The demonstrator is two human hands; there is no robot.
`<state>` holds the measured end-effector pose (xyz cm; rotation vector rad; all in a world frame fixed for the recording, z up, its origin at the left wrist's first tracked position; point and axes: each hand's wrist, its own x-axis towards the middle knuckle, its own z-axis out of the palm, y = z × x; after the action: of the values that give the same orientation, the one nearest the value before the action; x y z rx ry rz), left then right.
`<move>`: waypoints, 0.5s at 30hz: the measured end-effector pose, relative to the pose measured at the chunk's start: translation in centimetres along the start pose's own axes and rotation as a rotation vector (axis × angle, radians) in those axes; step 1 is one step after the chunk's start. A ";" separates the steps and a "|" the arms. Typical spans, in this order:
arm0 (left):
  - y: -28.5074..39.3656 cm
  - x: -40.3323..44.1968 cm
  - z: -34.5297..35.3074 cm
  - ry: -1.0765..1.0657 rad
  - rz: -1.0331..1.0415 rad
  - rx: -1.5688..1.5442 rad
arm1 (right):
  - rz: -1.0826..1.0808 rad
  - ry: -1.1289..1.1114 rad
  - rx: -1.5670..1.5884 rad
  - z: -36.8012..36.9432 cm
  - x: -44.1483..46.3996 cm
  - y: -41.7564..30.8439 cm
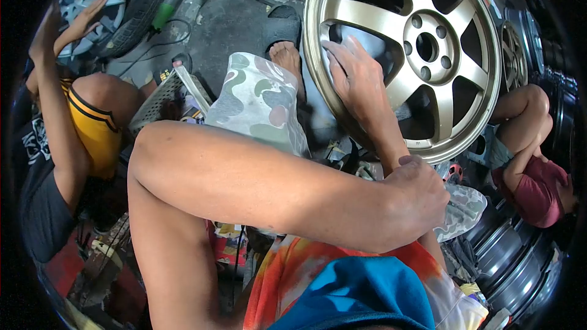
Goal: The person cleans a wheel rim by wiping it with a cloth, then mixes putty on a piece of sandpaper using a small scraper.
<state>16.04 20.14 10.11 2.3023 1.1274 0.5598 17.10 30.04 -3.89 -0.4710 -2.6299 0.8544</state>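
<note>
A bronze-gold alloy wheel (422, 91) with several spokes stands tilted in front of me. My right hand (361, 76) reaches over its left side, inside a gap between spokes near the outer lip. Its fingers are stretched out and greyish at the tips; nothing can be made out in them. My left arm crosses in front of me, and my left hand (419, 192) is closed around my right forearm (391, 146), with most of its fingers hidden. My knee in camouflage shorts (257, 101) is beside the wheel.
A person in yellow shorts (95, 122) sits at left beside a wheel with a tyre (137, 15). A green power tool (164, 15) lies on the floor near a plastic basket (162, 101). Another person in a maroon shirt (535, 192) sits at right. Dark rims (507, 263) are stacked lower right.
</note>
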 end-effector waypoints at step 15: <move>0.1 -0.2 0.5 -0.053 0.002 -0.030 | -0.077 0.050 -0.012 0.5 0.2 0.8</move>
<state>16.23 19.78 9.77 2.2796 1.0847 0.5099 16.85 30.48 -4.68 -0.3860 -2.5913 0.7929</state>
